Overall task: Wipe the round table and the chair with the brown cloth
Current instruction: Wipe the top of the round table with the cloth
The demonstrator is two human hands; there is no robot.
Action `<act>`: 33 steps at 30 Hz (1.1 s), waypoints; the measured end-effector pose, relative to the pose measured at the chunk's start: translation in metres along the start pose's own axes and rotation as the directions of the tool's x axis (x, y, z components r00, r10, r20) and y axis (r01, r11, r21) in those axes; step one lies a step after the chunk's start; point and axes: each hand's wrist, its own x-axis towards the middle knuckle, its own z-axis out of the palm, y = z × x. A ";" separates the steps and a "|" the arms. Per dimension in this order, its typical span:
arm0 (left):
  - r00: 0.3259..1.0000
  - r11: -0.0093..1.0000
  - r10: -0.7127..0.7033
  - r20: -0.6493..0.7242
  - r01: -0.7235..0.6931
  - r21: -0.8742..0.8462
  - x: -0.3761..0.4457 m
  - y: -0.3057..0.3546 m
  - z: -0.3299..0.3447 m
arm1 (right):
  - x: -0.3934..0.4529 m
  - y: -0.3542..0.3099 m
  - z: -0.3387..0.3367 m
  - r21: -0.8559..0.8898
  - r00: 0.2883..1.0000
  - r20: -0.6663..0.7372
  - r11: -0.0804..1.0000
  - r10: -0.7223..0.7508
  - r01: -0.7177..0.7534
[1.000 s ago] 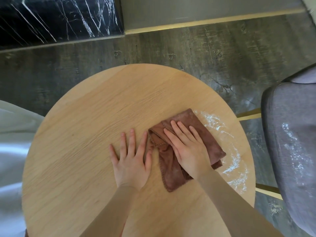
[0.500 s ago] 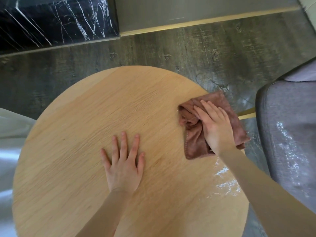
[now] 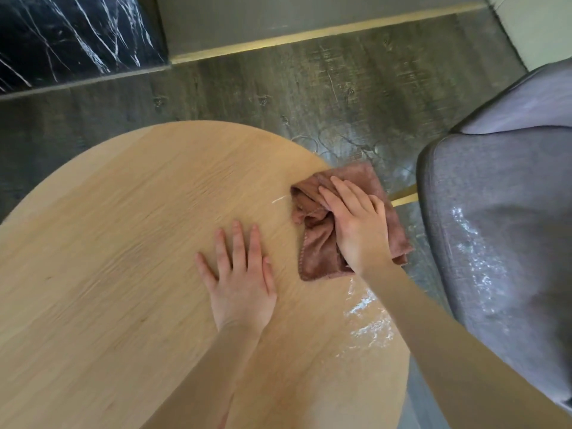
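Our right hand (image 3: 356, 224) lies flat, fingers extended, pressing down on the brown cloth (image 3: 318, 252) rather than gripping it. The cloth sits crumpled at the right edge of the round wooden worktop (image 3: 123, 243), its far side hanging past the rim. Our left hand (image 3: 240, 281) rests palm down on bare wood just left of the cloth, fingers spread, holding nothing, not touching the cloth. White smears (image 3: 368, 323) show on the worktop near its right rim, nearer to us than the cloth, beside our right forearm. A thin white streak (image 3: 278, 199) lies just left of the cloth's far corner. The grey upholstered chair (image 3: 501, 243) stands to the right, close beside the worktop, with white smears across its seat. Dark floor (image 3: 309, 97) beyond.
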 end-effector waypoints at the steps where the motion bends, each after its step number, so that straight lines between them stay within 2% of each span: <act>1: 1.000 1.000 -0.001 -0.006 0.001 0.005 0.000 0.000 0.000 | -0.001 0.008 -0.002 -0.001 0.999 0.003 0.999 0.039 -0.039; 3: 1.000 1.000 0.002 -0.016 -0.002 0.011 0.001 0.000 -0.001 | -0.003 0.026 -0.009 -0.013 0.997 0.047 0.998 0.065 -0.064; 5: 1.000 1.000 0.009 -0.020 -0.008 0.014 0.000 -0.001 0.000 | -0.006 0.045 -0.014 -0.069 0.993 0.117 0.998 0.020 -0.011; 7: 0.999 1.000 0.006 -0.034 -0.006 0.004 -0.001 -0.001 0.002 | -0.005 0.059 -0.025 -0.128 0.985 0.152 0.989 0.087 -0.067; 10: 0.999 1.000 -0.001 -0.044 0.001 -0.005 0.000 -0.001 0.002 | 0.007 0.059 -0.050 -0.077 0.927 -0.050 0.924 0.373 -0.376; 11: 0.999 1.000 0.000 -0.045 0.000 -0.002 0.000 -0.001 0.002 | 0.012 0.053 -0.060 -0.031 0.900 -0.151 0.908 0.409 -0.418; 13: 0.999 1.000 0.000 -0.040 0.000 -0.006 -0.001 0.001 -0.001 | 0.024 0.032 -0.079 0.044 0.893 -0.297 0.939 0.338 -0.341; 15: 0.999 1.000 -0.012 -0.044 0.011 -0.021 -0.002 0.001 -0.002 | 0.033 0.001 -0.083 0.072 0.934 -0.320 0.987 0.159 -0.143; 18: 0.995 0.998 -0.046 -0.085 0.042 -0.048 -0.001 -0.001 0.002 | 0.034 -0.055 -0.055 0.053 0.965 -0.239 0.990 -0.111 0.127; 21: 0.996 0.999 -0.034 -0.078 0.032 -0.019 -0.003 -0.004 0.002 | 0.019 -0.098 -0.017 0.052 0.968 0.018 0.967 -0.249 0.248; 23: 0.998 1.000 -0.017 -0.061 0.018 0.019 -0.004 -0.005 0.001 | 0.013 -0.105 -0.002 0.038 0.965 0.156 0.977 -0.213 0.209; 27: 0.995 0.999 -0.041 -0.086 0.041 -0.003 -0.003 -0.004 0.005 | 0.029 -0.083 0.009 -0.036 0.974 0.197 0.992 -0.113 0.122; 30: 0.995 0.998 -0.050 -0.089 0.047 -0.033 0.000 -0.004 0.006 | 0.046 -0.053 0.005 -0.159 0.968 0.248 0.987 0.045 -0.006; 33: 0.997 0.999 -0.044 -0.066 0.043 -0.027 -0.001 -0.003 0.005 | 0.055 -0.015 -0.004 -0.180 0.953 0.248 0.975 0.175 -0.132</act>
